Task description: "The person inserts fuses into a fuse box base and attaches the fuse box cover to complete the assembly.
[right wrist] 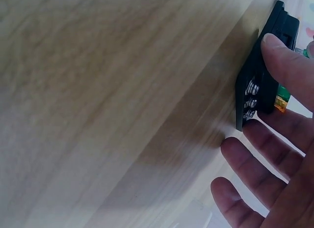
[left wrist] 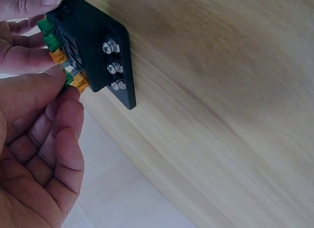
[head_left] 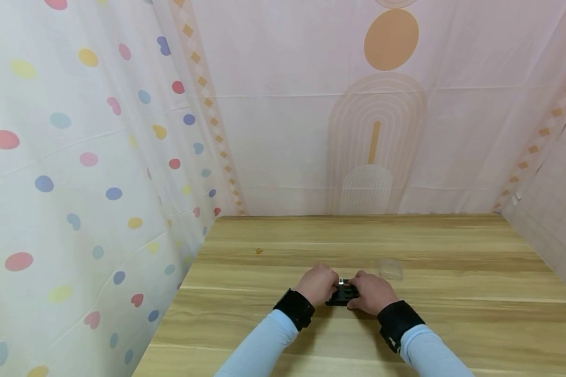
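A black fuse block (head_left: 341, 299) lies between both hands over the wooden table, with metal screw terminals (left wrist: 111, 46) along its edge. Green blade fuses (left wrist: 47, 34) and orange blade fuses (left wrist: 80, 83) stick out of its top in the left wrist view. My left hand (head_left: 317, 285) pinches a small green blade fuse (left wrist: 68, 79) between thumb and forefinger at the block's top; the fingertips partly hide it. The right hand (head_left: 374, 294) grips the block from the right, its thumb (right wrist: 282, 56) along the side and the other fingers spread near the terminals.
A clear plastic case (head_left: 390, 269) rests on the table (head_left: 453, 324) just beyond the right hand. Farther back on the left lies a small orange item (head_left: 259, 251). A dotted curtain (head_left: 99, 209) hangs along the left side, and a pale patterned one (head_left: 287, 146) behind the table.
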A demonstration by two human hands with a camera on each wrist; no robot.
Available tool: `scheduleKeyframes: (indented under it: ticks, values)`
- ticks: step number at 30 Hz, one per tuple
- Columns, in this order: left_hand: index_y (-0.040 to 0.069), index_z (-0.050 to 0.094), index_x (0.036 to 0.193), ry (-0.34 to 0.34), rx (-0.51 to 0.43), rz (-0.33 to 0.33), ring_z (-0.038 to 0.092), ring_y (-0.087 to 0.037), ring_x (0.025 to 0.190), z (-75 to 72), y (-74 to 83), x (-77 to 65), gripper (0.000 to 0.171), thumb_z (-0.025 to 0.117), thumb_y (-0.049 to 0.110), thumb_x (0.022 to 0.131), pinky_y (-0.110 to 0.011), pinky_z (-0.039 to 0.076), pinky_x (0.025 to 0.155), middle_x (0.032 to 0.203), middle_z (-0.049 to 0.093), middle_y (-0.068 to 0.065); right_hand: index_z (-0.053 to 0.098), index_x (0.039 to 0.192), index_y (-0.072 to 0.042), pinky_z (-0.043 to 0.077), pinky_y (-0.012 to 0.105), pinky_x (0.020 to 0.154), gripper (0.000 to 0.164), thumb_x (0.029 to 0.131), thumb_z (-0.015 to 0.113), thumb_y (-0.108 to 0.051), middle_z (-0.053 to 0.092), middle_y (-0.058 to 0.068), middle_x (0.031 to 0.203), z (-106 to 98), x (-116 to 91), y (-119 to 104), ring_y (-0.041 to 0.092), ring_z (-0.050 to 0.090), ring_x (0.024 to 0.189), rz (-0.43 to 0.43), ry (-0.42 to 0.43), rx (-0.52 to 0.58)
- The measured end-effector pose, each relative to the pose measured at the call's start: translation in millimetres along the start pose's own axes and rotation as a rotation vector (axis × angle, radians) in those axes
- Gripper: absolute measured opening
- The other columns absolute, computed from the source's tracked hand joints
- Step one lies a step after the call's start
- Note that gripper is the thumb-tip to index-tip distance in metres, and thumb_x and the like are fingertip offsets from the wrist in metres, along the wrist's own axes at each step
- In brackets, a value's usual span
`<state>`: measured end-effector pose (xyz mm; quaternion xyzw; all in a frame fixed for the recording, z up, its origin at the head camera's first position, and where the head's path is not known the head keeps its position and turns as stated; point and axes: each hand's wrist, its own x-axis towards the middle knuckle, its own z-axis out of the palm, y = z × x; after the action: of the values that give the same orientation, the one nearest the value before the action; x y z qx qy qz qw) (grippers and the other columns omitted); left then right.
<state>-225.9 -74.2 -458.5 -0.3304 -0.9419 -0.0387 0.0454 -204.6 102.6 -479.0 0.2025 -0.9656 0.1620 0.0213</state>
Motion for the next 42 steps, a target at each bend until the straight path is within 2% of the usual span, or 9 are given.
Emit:
scheduleKeyframes:
  ticks: [10,17,26,34,42]
  values:
    - [0.016,0.075,0.078,0.01,0.043,0.038,0.055,-0.002,0.064,6.1,-0.2,1.1,0.011,0.076,0.014,0.089,-0.017,0.046,0.065,0.072,0.065,0.01,0.073,0.107,-0.005,0.051,0.038,0.07,0.044,0.072,0.089,-0.026,0.063,0.003,0.097,-1,0,-1,0.019,0.059,0.078,-0.008,0.006,-0.001]
    - [0.016,0.074,0.076,0.045,0.06,0.061,0.058,-0.003,0.064,13.6,-0.8,2.3,0.011,0.077,0.015,0.087,-0.018,0.048,0.063,0.07,0.066,0.008,0.073,0.105,-0.004,0.051,0.037,0.068,0.043,0.07,0.09,-0.025,0.062,0.004,0.096,-2,-1,-1,0.019,0.059,0.077,-0.023,0.029,0.003]
    - [0.017,0.074,0.076,0.008,0.139,0.062,0.059,-0.003,0.067,5.7,4.5,2.7,0.013,0.077,0.019,0.089,-0.018,0.048,0.065,0.072,0.065,0.009,0.073,0.106,-0.005,0.052,0.04,0.072,0.044,0.071,0.09,-0.025,0.062,0.005,0.098,0,-2,0,0.022,0.061,0.081,-0.018,0.02,0.009]
    - [0.015,0.073,0.076,-0.022,0.127,0.071,0.058,-0.005,0.063,0.1,7.3,4.1,0.013,0.075,0.015,0.089,-0.017,0.047,0.061,0.069,0.064,0.008,0.074,0.106,-0.007,0.052,0.038,0.072,0.042,0.071,0.09,-0.026,0.062,0.003,0.097,2,-1,1,0.019,0.06,0.08,-0.015,0.021,0.015]
    - [0.019,0.076,0.077,-0.028,0.148,0.101,0.057,-0.001,0.062,-0.6,7.2,5.2,0.012,0.076,0.013,0.088,-0.013,0.045,0.06,0.07,0.066,0.011,0.073,0.107,-0.005,0.052,0.039,0.072,0.044,0.072,0.089,-0.025,0.062,0.005,0.098,0,-2,0,0.02,0.061,0.081,-0.012,0.013,0.002]
